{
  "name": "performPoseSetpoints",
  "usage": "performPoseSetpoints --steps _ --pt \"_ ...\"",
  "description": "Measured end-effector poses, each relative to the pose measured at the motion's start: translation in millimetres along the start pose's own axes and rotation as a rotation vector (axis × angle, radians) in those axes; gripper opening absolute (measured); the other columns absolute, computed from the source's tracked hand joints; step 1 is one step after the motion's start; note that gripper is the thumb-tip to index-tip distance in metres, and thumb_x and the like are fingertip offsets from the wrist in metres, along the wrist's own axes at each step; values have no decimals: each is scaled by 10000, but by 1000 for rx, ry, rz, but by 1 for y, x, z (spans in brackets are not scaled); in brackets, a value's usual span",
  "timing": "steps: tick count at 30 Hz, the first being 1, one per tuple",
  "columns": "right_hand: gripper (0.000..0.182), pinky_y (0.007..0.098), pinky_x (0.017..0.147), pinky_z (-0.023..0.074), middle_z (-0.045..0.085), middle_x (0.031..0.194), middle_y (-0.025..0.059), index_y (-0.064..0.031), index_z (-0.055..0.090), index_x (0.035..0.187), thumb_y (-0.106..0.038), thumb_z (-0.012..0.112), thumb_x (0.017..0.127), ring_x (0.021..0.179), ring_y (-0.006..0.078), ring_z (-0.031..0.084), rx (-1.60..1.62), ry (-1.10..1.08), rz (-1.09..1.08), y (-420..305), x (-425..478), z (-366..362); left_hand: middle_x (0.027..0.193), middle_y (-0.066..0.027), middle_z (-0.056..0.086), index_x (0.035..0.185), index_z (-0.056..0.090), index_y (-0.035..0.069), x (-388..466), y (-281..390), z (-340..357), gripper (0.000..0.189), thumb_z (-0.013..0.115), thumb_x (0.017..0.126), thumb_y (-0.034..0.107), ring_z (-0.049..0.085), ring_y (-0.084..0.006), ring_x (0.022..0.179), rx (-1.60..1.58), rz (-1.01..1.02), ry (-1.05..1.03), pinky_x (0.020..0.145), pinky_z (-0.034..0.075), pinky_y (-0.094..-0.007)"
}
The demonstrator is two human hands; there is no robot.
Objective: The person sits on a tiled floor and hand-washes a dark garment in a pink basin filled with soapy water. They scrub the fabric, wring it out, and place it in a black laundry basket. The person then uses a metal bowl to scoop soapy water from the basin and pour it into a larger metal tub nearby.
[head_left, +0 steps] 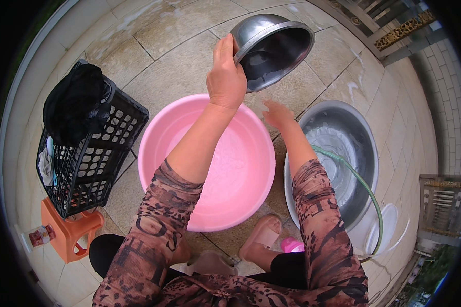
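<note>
My left hand (226, 73) grips the rim of a steel basin (278, 53), holding it tilted on its side beyond a pink plastic tub (148, 153). The basin's dark inner side faces right and looks wet. Below the basin my right hand (278, 114) is blurred by motion, its fingers apart and nothing in them. Shallow water seems to cover the floor of the pink tub. To the right stands a grey basin (370, 153) with water in it, and a green hose (363, 182) hangs over its rim.
On the left, a black plastic crate (111, 153) with dark cloth (73, 103) on top leans by an orange stool (67, 230), which bears a jar (38, 238). A white bucket (382, 226) sits at right. Wet tiles (184, 69) surround everything; a metal gate (368, 27) stands far right.
</note>
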State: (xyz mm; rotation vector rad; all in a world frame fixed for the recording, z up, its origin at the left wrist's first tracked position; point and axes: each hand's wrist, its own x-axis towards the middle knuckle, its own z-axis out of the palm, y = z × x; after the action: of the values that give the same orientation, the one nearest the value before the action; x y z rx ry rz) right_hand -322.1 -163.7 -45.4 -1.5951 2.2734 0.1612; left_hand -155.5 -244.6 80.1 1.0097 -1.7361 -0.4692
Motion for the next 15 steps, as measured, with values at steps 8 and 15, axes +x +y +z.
performPoseSetpoints --steps 8,15 --pt "635 354 846 433 485 1165 147 -51 291 1286 -360 580 813 1063 215 484 1213 -104 76 5 -69 -74 1092 -201 530 1178 433 -26 -35 -27 1 468 418 711 -51 563 -296 951 -399 -364 -28 836 425 -322" --pt "412 424 613 549 565 972 161 -6 398 1147 -175 558 806 807 270 614 1496 15 307 54 -170 -93 785 -122 547 978 481 -43 -118 45 6 262 418 724 -20 593 -216 621 -959 -1125 -480 528 529 -350"
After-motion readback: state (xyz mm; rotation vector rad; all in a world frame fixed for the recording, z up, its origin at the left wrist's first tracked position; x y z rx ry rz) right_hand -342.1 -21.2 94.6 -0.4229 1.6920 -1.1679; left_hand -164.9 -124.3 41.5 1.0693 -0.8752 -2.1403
